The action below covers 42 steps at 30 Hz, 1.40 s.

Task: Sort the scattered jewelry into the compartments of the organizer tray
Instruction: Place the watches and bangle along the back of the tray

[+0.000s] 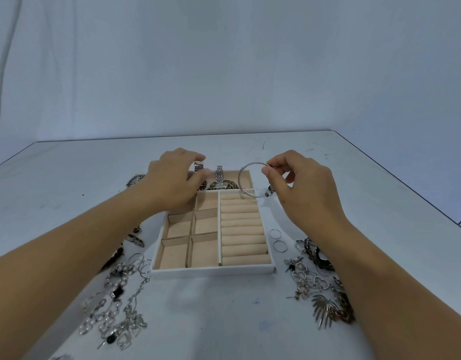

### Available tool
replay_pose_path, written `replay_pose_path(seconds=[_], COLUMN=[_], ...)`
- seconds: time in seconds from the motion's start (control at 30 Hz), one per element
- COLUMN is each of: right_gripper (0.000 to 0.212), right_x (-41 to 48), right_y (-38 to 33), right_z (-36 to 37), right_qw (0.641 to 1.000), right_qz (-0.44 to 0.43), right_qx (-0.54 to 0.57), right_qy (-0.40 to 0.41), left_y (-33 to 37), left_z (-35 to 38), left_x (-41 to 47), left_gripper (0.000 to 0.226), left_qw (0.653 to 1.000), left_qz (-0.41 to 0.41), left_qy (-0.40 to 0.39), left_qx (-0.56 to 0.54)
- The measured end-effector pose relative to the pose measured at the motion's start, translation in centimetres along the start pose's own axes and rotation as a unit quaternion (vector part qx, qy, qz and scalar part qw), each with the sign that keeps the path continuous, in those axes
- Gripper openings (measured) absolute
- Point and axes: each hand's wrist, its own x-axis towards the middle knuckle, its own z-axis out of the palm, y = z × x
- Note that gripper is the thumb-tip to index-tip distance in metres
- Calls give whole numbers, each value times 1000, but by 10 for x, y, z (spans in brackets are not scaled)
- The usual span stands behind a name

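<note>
A white organizer tray (214, 271) with beige lining lies in the middle of the table; it has several small square cells on the left, ring rolls on the right and a long far compartment. That far compartment holds a silver watch (219, 175) and some chains. My left hand (172, 183) hovers over the tray's far left corner, fingers pinched on a silver watch band (198, 166). My right hand (299, 183) holds a thin silver bangle (243, 178) by its open end, above the tray's far right corner.
Loose jewelry lies on both sides of the tray: pearl and silver chains (117, 302) at the front left, earrings and brooches (323, 287) at the front right, two thin rings (277, 240) beside the tray's right wall. Dark pieces (134, 179) lie at the far left.
</note>
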Motion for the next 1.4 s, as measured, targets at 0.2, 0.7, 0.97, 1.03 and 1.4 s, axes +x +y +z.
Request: replay_pose_path(seconds=[0.2,0.7,0.97,1.03,1.4], right_gripper=[5,12,9,10,8], right_x=[-2,45,70,73,74], right_y=[-4,-7,7,7,0], right_z=[3,34,50,48,56], right_qw=[1000,997,986,980,953], right_qz=[-14,32,89,81,45], right_qx=[-1,-39,-95,-133,-223], right_qy=[-6,-50,-104,-126,-200], left_y=[3,1,-1,-1,0], left_z=[-14,-3,-2,-2,-2], left_x=[-78,-94,-96,-96,-96], left_gripper=[75,77,72,72,71], left_qw=[996,993,993,993,992], left_qz=[12,-15,-22,-25,-31], left_qy=[-83,-89,-85,-84,-84], left_qx=[-19,-73,-73,-79,-84])
